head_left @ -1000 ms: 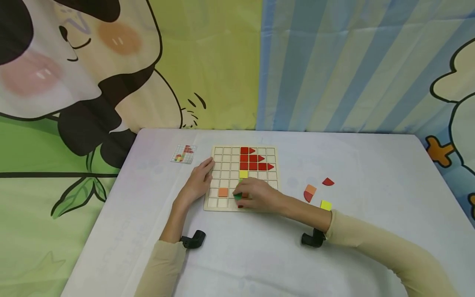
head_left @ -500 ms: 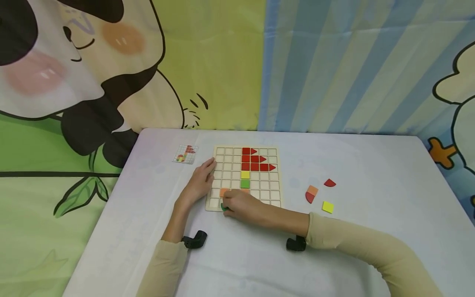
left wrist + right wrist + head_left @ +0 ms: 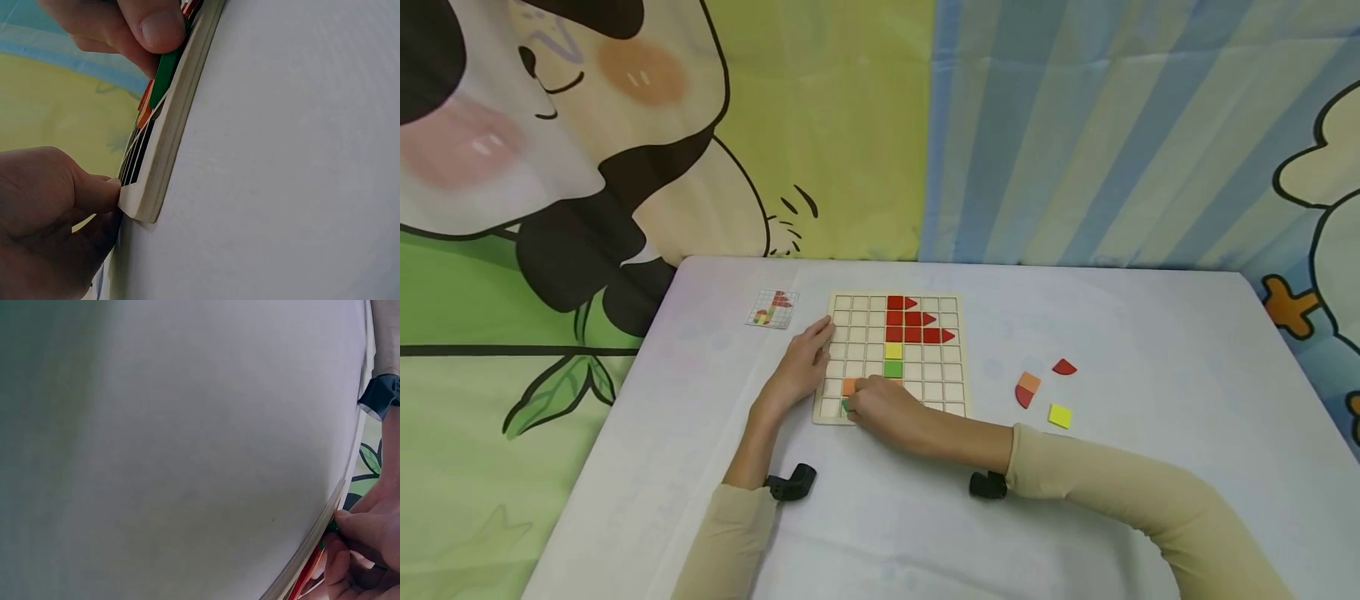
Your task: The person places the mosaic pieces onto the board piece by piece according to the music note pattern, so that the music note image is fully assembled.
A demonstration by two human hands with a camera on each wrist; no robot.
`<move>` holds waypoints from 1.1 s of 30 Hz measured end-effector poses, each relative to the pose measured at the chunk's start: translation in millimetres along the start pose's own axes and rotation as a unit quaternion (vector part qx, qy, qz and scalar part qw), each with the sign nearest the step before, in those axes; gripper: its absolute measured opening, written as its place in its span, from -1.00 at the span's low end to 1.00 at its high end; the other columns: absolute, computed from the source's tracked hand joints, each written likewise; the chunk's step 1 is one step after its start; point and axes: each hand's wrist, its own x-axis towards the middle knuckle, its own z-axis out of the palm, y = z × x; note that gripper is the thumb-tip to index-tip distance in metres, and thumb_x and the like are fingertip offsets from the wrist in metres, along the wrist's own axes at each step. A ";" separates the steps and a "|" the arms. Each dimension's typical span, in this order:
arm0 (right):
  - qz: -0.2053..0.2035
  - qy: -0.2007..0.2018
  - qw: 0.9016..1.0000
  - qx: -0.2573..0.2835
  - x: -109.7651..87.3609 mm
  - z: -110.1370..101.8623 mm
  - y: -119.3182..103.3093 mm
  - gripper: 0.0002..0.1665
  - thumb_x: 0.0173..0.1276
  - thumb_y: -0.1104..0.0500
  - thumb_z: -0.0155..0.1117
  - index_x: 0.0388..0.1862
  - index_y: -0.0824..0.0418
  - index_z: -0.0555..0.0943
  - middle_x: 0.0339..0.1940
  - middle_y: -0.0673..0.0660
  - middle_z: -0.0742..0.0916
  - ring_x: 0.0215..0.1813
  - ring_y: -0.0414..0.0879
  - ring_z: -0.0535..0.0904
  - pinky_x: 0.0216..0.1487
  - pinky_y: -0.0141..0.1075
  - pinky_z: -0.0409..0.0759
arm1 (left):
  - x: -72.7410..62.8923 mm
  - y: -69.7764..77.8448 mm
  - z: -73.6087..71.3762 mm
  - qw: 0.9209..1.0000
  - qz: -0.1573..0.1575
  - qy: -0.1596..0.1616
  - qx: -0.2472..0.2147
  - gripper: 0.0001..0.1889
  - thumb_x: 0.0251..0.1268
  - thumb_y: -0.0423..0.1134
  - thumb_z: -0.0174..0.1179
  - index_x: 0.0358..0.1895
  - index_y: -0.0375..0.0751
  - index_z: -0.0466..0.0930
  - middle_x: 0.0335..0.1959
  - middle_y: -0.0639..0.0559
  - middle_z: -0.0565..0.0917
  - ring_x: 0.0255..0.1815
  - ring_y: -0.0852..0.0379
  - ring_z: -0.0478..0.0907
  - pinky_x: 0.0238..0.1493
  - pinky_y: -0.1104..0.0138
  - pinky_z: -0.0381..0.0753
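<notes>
A wooden grid board (image 3: 932,375) lies on the table, with red squares and triangles (image 3: 913,335), a yellow square (image 3: 892,351), a green square (image 3: 892,369) and an orange square (image 3: 849,387) in its cells. My left hand (image 3: 793,367) holds the board's left edge, the thumb at its near corner in the left wrist view. Between thumb and fingers, my right hand (image 3: 887,410) pinches a dark green piece (image 3: 164,78) over the board's near-left cells. In the left wrist view that piece stands tilted against the board. My right hand hides several of the near cells.
Behind the left hand lies a small pattern card (image 3: 772,309). To the right are a loose orange piece (image 3: 1029,382), a red quarter-circle (image 3: 1023,397) touching it, another red quarter-circle (image 3: 1063,367) and a yellow square (image 3: 1060,416). A printed curtain (image 3: 835,125) hangs behind the table.
My right hand has carried the dark green piece leftward across the board to the near-left cells, uncovering the green square. Over the last half second it shifted only slightly. My left hand stays put.
</notes>
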 end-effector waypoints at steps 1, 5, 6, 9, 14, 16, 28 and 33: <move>0.008 0.002 1.000 -0.001 1.8 0.5 -0.7 -0.79 0.35 0.38 0.36 -0.49 0.23 0.77 -0.53 0.06 0.66 -0.44 -0.16 0.41 -0.41 -0.47 0.33 | -0.2 0.2 -0.5 1.000 0.003 0.001 0.002 -0.43 0.61 -0.41 -0.06 0.61 -0.35 0.16 0.71 -0.13 0.06 0.69 -0.25 -0.02 0.64 -0.12 0.07; 0.028 0.002 0.999 0.020 5.1 2.1 -2.0 -0.75 0.36 0.42 0.33 -0.52 0.24 0.76 -0.57 0.05 0.64 -0.48 -0.20 0.31 -0.45 -0.49 0.25 | -0.5 0.1 -1.5 1.000 0.008 0.003 0.005 -0.43 0.60 -0.42 -0.06 0.60 -0.37 0.16 0.71 -0.15 0.07 0.69 -0.27 -0.01 0.64 -0.12 0.07; 0.030 -0.001 0.999 0.030 5.3 1.9 -1.7 -0.73 0.36 0.44 0.31 -0.53 0.24 0.76 -0.58 0.04 0.63 -0.48 -0.21 0.28 -0.45 -0.49 0.24 | -0.5 -0.2 -1.6 1.000 0.008 0.003 0.005 -0.43 0.60 -0.41 -0.06 0.60 -0.37 0.16 0.71 -0.15 0.07 0.69 -0.27 -0.01 0.64 -0.13 0.07; 0.025 -0.015 0.997 0.068 4.0 -0.4 0.1 -0.74 0.36 0.46 0.30 -0.52 0.27 0.74 -0.57 0.04 0.59 -0.45 -0.20 0.27 -0.42 -0.49 0.24 | 0.0 -2.0 -1.1 1.000 0.011 0.005 0.009 -0.43 0.60 -0.42 -0.05 0.60 -0.38 0.17 0.70 -0.16 0.09 0.68 -0.27 0.02 0.63 -0.12 0.08; 0.027 -0.047 0.989 0.135 -2.2 -4.9 4.2 -0.88 0.40 0.41 0.30 -0.28 0.38 0.77 -0.48 0.10 0.61 -0.38 -0.22 0.32 -0.35 -0.48 0.32 | -0.5 -3.2 -0.1 1.000 0.023 0.007 0.017 -0.43 0.59 -0.43 -0.05 0.59 -0.42 0.16 0.69 -0.22 0.10 0.66 -0.31 0.06 0.62 -0.14 0.12; 0.036 -0.053 0.986 0.157 -4.5 -5.9 6.0 -0.84 0.42 0.38 0.31 -0.13 0.43 0.76 -0.45 0.10 0.63 -0.37 -0.23 0.35 -0.34 -0.48 0.35 | -1.0 -2.9 -0.2 1.000 0.024 0.007 0.015 -0.43 0.59 -0.43 -0.05 0.59 -0.41 0.16 0.69 -0.20 0.10 0.66 -0.30 0.06 0.62 -0.14 0.12; 0.020 -0.048 0.980 0.193 -33.3 -19.8 14.6 -0.66 0.42 0.30 0.34 0.09 0.49 0.70 -0.38 0.06 0.67 -0.36 -0.29 0.44 -0.32 -0.50 0.49 | 1.8 -1.0 -0.6 1.000 0.022 0.011 0.018 -0.43 0.60 -0.42 -0.05 0.59 -0.39 0.16 0.69 -0.19 0.10 0.67 -0.29 0.04 0.63 -0.13 0.09; 0.051 -0.030 0.977 0.207 -85.1 -40.7 34.2 -0.64 0.42 0.24 0.37 0.08 0.46 0.72 -0.31 0.03 0.70 -0.31 -0.33 0.52 -0.30 -0.48 0.59 | -0.1 0.0 -0.3 1.000 0.021 0.009 0.009 -0.43 0.58 -0.44 -0.05 0.59 -0.42 0.16 0.69 -0.21 0.10 0.67 -0.30 0.04 0.63 -0.12 0.09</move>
